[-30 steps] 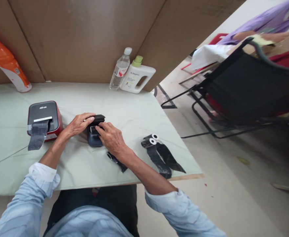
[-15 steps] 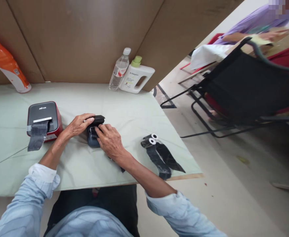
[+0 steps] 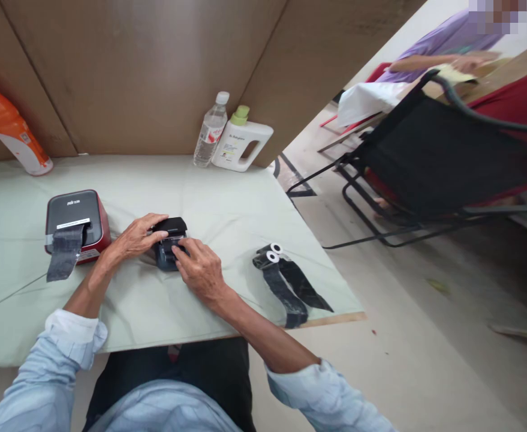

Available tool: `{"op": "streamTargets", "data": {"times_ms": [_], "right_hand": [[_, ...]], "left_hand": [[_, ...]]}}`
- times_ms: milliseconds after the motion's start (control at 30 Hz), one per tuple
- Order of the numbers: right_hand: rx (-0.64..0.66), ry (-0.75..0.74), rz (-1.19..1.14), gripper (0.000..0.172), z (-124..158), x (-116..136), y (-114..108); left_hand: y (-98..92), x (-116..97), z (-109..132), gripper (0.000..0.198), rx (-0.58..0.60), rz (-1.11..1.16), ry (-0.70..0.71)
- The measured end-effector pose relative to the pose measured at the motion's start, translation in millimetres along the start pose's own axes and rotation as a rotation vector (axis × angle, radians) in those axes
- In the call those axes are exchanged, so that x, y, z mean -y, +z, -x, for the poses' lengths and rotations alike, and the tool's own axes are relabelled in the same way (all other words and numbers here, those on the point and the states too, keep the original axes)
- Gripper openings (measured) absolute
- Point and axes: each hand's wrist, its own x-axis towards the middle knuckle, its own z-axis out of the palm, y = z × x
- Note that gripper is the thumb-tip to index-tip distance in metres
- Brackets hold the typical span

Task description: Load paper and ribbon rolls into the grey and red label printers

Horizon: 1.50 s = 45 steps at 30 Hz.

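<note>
A small dark label printer point(image 3: 168, 263) lies on the table with its lid point(image 3: 171, 225) raised. My left hand point(image 3: 138, 237) grips that lid from the left, fingers behind its upper edge and thumb along the front. From the right, my right hand point(image 3: 200, 269) reaches the open compartment. Its thumb and fingers are bent together at the compartment's right side, and what lies between them is hidden. Left of both hands stands a larger red and black printer point(image 3: 77, 219), a dark strip point(image 3: 65, 252) hanging from its slot.
Two black rolls with white cores point(image 3: 272, 257) lie at the right, tails trailing toward the edge. A water bottle point(image 3: 211, 132), a white jug point(image 3: 241, 144) and an orange bottle point(image 3: 14, 129) stand along the cardboard wall point(image 3: 155, 72). Beyond are a folding chair point(image 3: 452, 150) and another person point(image 3: 429, 51).
My right fingers have drawn back slightly from the compartment, showing more of its inside. The dark piece that showed beneath my right wrist is no longer visible. The whole view has shifted slightly.
</note>
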Motion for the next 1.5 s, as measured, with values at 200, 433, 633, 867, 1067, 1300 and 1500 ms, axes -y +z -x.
{"op": "streamTargets", "data": {"times_ms": [200, 433, 633, 867, 1067, 1300, 1500], "right_hand": [[-0.050, -0.003, 0.000, 0.029, 2, 2, 1], [-0.077, -0.001, -0.030, 0.025, 2, 2, -2], [-0.113, -0.010, -0.156, 0.023, 6, -1, -10], [-0.196, 0.217, -0.532, 0.039, -10, -30, 0], [-0.154, 0.269, -0.841, 0.036, -22, -45, 23], [-0.143, 0.423, -1.152, 0.035, -21, -51, 38], [-0.166, 0.465, -1.185, 0.035, -21, -50, 43]], "left_hand": [[0.6, 6, 5, 0.050, 0.001, -0.044, 0.068], [0.5, 3, 8, 0.050, 0.032, -0.082, 0.053], [2.6, 2, 11, 0.049, 0.016, -0.128, 0.050], [19.1, 2, 18, 0.045, -0.097, -0.160, -0.020], [23.1, 0, 18, 0.042, -0.133, -0.150, -0.042], [23.0, -10, 15, 0.040, -0.120, -0.111, -0.068], [24.9, -16, 13, 0.040, -0.116, -0.168, -0.087]]}}
